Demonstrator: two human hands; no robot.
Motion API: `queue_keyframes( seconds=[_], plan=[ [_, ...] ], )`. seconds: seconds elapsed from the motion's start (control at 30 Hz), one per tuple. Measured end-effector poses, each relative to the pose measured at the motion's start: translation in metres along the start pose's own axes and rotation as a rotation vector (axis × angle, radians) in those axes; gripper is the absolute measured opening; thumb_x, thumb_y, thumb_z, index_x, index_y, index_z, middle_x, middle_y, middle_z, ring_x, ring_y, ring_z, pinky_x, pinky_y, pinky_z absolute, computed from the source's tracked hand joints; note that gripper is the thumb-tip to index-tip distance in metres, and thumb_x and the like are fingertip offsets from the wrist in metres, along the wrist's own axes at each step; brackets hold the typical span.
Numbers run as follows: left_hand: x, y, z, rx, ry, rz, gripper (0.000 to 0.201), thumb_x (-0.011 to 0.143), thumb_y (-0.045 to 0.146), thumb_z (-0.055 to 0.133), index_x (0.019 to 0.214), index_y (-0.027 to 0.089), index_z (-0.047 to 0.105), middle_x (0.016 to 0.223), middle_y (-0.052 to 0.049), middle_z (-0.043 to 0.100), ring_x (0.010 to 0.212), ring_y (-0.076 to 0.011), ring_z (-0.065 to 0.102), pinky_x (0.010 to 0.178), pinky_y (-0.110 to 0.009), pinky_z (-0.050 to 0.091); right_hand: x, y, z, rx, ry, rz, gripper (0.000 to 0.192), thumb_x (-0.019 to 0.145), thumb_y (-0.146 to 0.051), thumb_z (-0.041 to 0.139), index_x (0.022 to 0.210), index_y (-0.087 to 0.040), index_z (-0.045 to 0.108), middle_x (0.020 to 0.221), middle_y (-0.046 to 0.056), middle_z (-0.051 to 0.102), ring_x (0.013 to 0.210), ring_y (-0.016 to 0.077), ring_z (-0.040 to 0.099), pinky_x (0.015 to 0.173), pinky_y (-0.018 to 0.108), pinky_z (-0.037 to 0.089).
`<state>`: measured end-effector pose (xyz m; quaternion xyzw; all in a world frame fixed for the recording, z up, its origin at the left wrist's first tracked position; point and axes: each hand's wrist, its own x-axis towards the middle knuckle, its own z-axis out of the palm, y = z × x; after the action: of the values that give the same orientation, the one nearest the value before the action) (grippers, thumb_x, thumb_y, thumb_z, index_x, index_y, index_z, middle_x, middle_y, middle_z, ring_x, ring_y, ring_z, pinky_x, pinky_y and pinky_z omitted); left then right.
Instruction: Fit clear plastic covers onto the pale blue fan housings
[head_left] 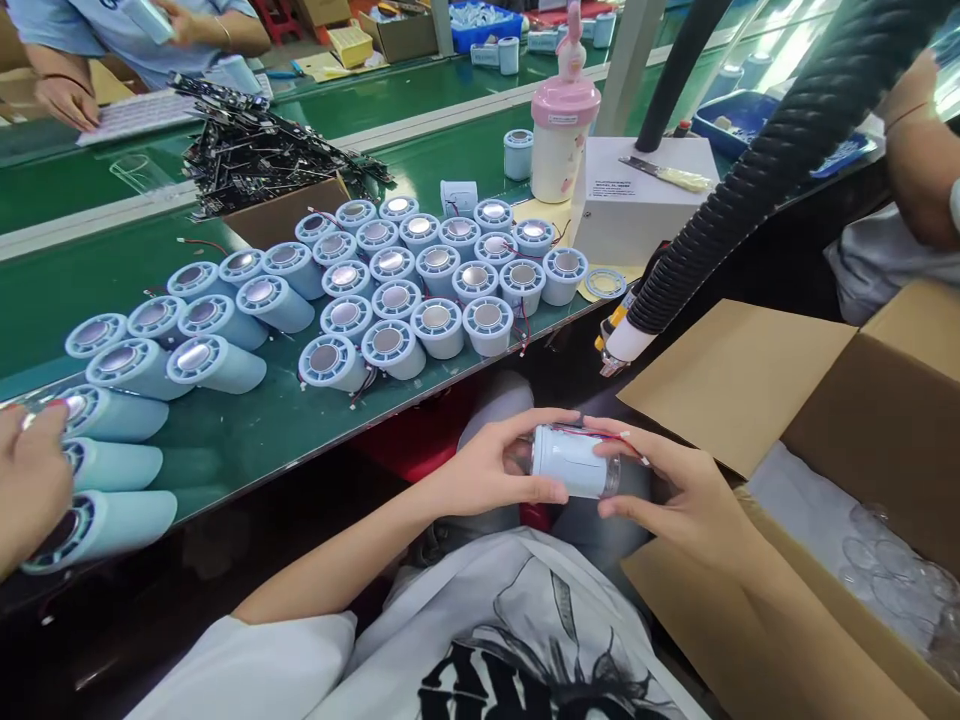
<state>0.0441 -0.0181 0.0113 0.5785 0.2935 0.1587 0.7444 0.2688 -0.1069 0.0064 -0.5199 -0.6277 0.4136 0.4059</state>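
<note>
Green workbench [247, 430] beyond both hands carries pale blue cylinders [420, 290]. Left hand [495, 465] and right hand [679, 495] together grip one white cylinder [571, 462] between them.

- A green bench [247, 430] carries pale blue cylinders [439, 285] packed upright near its front edge, others lying on their sides toward the left end.
- A heap of black circuit boards [255, 150] sits at the back edge.
- A pink bottle [564, 130] stands beside a white box [645, 195] at the right end.
- A black ribbed hose [765, 170] hangs over an open cardboard carton [862, 400].
</note>
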Motion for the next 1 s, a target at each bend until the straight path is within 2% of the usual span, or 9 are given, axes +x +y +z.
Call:
queue_keyframes(
  seconds=[0.17,0.33,0.47,0.57,0.77,1.0],
  plan=[
    [-0.003,0.007,0.001,0.094,-0.043,0.147,0.075,0.067,0.027,0.085,0.135,0.026,0.055,0.139,-0.01,0.056,0.12,-0.0267,0.059,0.092,-0.032,0.055,-0.003,-0.005,-0.002,0.135,-0.006,0.133,0.05,0.074,-0.032,0.084,0.119,-0.038,0.064,0.118,-0.005,0.07,0.109,0.0186,0.065,0.096,0.027,0.054],
    [-0.004,0.009,0.001,0.143,-0.052,0.189,0.076,0.067,0.025,0.085,0.136,0.026,0.055,0.136,-0.01,0.058,0.12,-0.0263,0.059,0.095,-0.034,0.053,0.001,-0.012,-0.003,0.302,-0.038,0.171,0.043,0.077,-0.03,0.083,0.114,-0.039,0.064,0.112,-0.006,0.069,0.101,0.0149,0.066,0.09,0.022,0.055],
    [-0.005,0.008,0.0,0.198,-0.05,0.217,0.076,0.066,0.027,0.085,0.136,0.026,0.055,0.136,-0.01,0.058,0.121,-0.0254,0.058,0.095,-0.033,0.054,0.002,-0.009,-0.001,0.437,-0.095,0.236,0.038,0.08,-0.032,0.079,0.115,-0.032,0.063,0.111,-0.001,0.067,0.1,0.0162,0.064,0.084,0.022,0.055],
    [-0.006,0.007,0.0,0.224,-0.044,0.208,0.077,0.066,0.028,0.085,0.137,0.025,0.054,0.135,-0.011,0.059,0.121,-0.0267,0.058,0.096,-0.035,0.053,0.003,-0.006,0.0,0.525,-0.112,0.289,0.035,0.082,-0.036,0.077,0.113,-0.027,0.062,0.107,0.002,0.065,0.091,0.0163,0.064,0.077,0.023,0.055],
    [-0.005,0.007,0.001,0.221,-0.043,0.211,0.076,0.066,0.025,0.085,0.135,0.026,0.056,0.138,-0.011,0.057,0.126,-0.0288,0.055,0.098,-0.038,0.052,0.006,-0.006,0.004,0.605,-0.075,0.357,0.034,0.083,-0.044,0.074,0.105,-0.021,0.061,0.093,0.005,0.068,0.079,0.016,0.064,0.066,0.023,0.056],
    [-0.005,0.01,0.001,0.248,-0.055,0.23,0.073,0.067,0.025,0.084,0.135,0.025,0.056,0.137,-0.012,0.057,0.128,-0.0296,0.052,0.101,-0.041,0.051,0.006,0.002,0.014,0.726,-0.004,0.516,0.047,0.078,-0.057,0.074,0.1,-0.019,0.056,0.071,-0.002,0.064,0.054,0.0125,0.064,0.05,0.022,0.057]
  ],
)
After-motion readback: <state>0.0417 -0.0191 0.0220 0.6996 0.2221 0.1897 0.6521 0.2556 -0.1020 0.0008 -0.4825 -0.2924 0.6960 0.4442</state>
